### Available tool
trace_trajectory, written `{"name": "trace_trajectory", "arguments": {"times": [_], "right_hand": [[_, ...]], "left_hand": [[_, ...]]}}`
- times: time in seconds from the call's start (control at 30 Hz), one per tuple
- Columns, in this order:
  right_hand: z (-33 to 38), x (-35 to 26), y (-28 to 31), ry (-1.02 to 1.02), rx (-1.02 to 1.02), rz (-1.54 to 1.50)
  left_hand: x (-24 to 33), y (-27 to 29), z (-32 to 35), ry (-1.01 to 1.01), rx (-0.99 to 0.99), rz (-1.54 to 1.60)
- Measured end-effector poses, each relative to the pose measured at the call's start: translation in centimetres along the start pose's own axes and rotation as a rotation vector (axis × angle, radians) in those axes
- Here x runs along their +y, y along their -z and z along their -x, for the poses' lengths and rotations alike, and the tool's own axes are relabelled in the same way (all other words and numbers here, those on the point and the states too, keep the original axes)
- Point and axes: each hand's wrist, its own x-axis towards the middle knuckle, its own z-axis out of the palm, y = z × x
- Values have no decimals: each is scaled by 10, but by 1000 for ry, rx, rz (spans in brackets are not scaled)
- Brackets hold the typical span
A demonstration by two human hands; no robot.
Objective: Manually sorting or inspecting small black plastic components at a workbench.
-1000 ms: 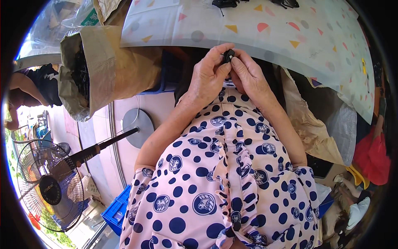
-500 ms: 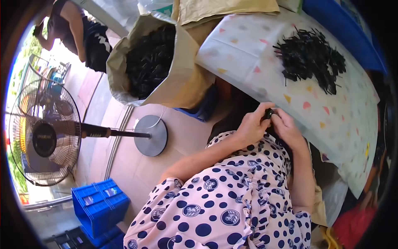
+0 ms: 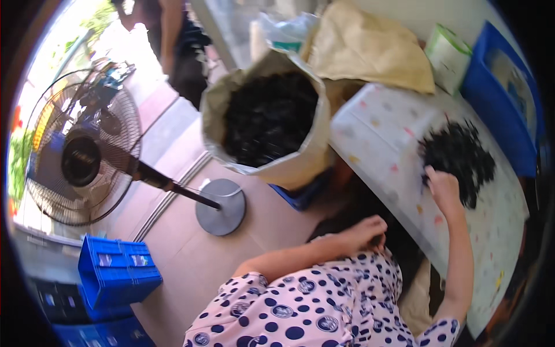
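Observation:
My right hand reaches over the table to the near left edge of a pile of small black strip-like pieces. Its fingers are pinched together, and a dark bit shows beside the fingertips, too blurred to make out. Held low over my lap, my left hand has its fingers curled closed. Whatever lies inside them, if anything, is hidden. Left of the table stands a large open paper sack, filled high with similar black pieces.
A patterned cloth covers the table. Behind lie a folded tan sack, a white-green roll and a blue bin. At left are a standing fan, its round base and blue crates. A person stands far left.
Both hands were together over my lap around a small black piece. Now they are apart: the right has gone out to the pile, the left stays near the lap. My view has shifted.

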Motion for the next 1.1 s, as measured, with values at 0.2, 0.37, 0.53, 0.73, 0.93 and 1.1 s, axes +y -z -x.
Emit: {"name": "trace_trajectory", "arguments": {"times": [0.2, 0.37, 0.53, 0.73, 0.93, 1.1], "right_hand": [[9, 23, -10, -86, 234, -374], [2, 27, -18, -707, 366, -1384], [-2, 26, -29, -562, 440, -2145], [26, 12, -24, -530, 450, -2146], [71, -41, -13, -620, 324, -1923], [97, -80, -21, -649, 272, -1775]], "left_hand": [[-21, -1, -17, -44, -49, -24], [-14, 18, -20, -355, -187, -291], [26, 1, -23, -515, 47, -469], [66, -45, -38, -750, 149, -933], [63, -58, -51, -801, 0, -1168], [38, -42, -46, -692, -82, -931]]}}
